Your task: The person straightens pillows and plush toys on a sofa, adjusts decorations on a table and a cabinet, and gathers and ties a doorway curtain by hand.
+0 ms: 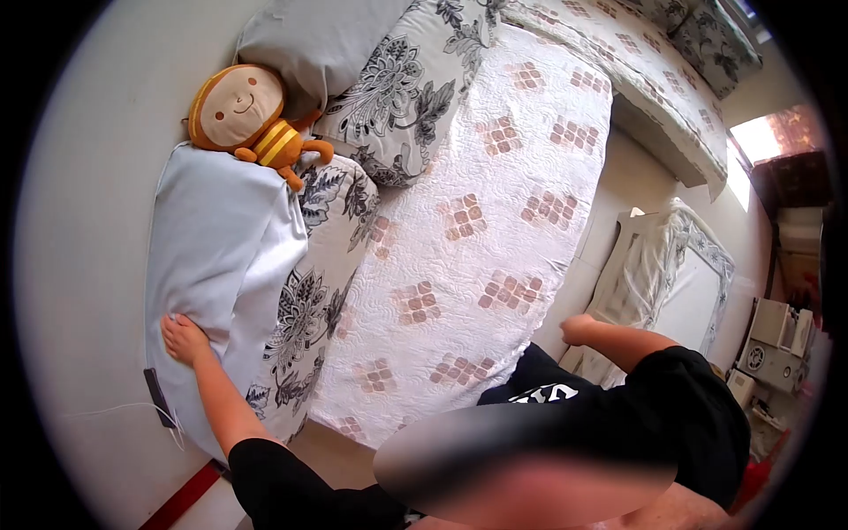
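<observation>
The left hand (184, 339) lies flat on the grey cloth (212, 221) over the left backrest (305, 309); the right hand (579, 329), well apart, is curled near the patterned seat cover (450, 291), any grip unclear; a plush doll (278, 144) lies at the cloth's far end

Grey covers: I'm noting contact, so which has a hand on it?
The lower grey cover in view, below the plush doll: the left hand rests on it; the upper grey cover has none.
</observation>
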### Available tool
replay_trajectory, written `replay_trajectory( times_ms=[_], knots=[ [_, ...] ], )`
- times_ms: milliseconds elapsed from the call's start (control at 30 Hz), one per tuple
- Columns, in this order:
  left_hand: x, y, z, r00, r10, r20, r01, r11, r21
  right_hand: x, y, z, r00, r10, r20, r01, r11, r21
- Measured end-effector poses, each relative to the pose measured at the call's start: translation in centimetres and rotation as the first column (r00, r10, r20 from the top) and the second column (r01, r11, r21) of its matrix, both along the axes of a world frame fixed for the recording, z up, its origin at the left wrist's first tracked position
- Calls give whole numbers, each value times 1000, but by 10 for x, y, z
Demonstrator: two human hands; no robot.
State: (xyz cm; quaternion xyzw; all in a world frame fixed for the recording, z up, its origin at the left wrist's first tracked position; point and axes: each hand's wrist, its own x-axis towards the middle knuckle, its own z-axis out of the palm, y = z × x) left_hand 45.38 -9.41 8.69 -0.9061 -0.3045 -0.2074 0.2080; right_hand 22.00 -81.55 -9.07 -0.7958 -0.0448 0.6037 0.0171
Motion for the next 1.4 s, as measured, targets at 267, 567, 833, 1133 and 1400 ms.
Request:
replay_trajectory(
  times_ms=[267,567,833,1133,1400],
  knots=[
    [-48,-48,-34,942,98,-320,-175,960,-220,-242,-205,25,472,-696,541,850,522,-71],
    [-216,-125,-117,593,-620,-515,-323,402,-857,-259,-170,35,692,-663,286,674,735,71],
    [-362,-90,-109,241,-605,-759,-155,748,-645,-181,-237,38,636,-650,415,679,727,99],
    [-446,-257,-56,795,222,-565,-583,19,-812,-38,-360,17,685,-584,435,564,803,191],
    [-450,-432,-88,795,-192,-575,-591,-32,-806,100,-440,18,713,-492,500,456,867,203]
  ],
)
